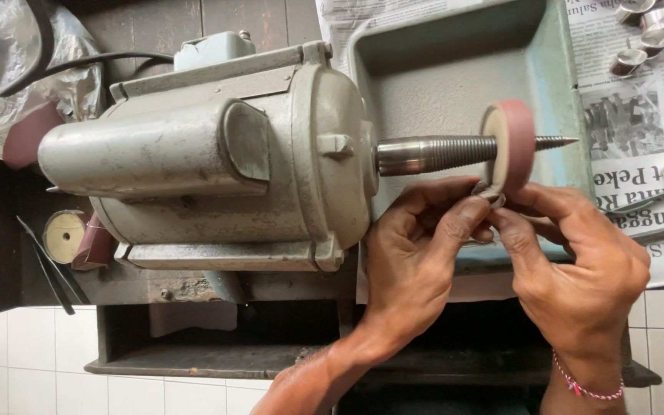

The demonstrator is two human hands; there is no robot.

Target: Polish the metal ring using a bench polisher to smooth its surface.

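A grey electric motor [209, 161] lies across the bench with a threaded tapered spindle [439, 152] pointing right. A pinkish-red abrasive wheel [515, 142] sits on the spindle. My left hand [416, 261] and my right hand [578, 261] meet just below the wheel. Together their fingertips pinch a small silvery metal piece [492, 193] against the wheel's lower edge. Fingers hide most of the piece. A pink string bracelet is on my right wrist.
A grey-green metal tray [455, 77] sits behind the wheel. Newspaper [655, 115] at right carries several small shiny metal pieces [643, 38]. Spare abrasive wheels [71, 234] lie at left, beside plastic sheet [9, 61] and a black cable. White tiles run below.
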